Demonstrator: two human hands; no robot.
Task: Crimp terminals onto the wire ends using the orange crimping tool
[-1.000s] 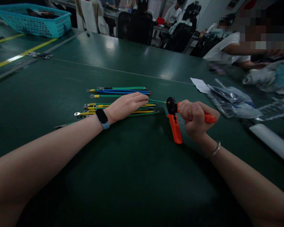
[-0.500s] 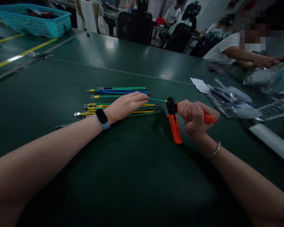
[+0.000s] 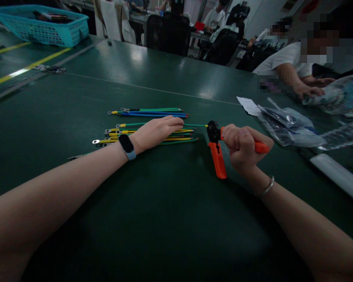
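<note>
Head view: green wire (image 3: 135, 124), ring end shifted toward six o'clock, now apparently lines up with the pliers (image 3: 214, 133).
Left hand (image 3: 159, 131): grasps wire at pliers' nine o'clock.
Right hand (image 3: 243, 145): clenches pliers.

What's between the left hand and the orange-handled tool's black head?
Head view: a green wire runs from the left hand to the tool; other wires' tips reach partway, lower in frame.

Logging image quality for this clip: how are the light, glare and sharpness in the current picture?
Head view: dim, the near tabletop almost black, though the orange-handled tool reads clearly; same head view: glare on the far tabletop, a white hotspot on one yellow stripe, pixelation over part of the co-worker, the fan soft.
</note>
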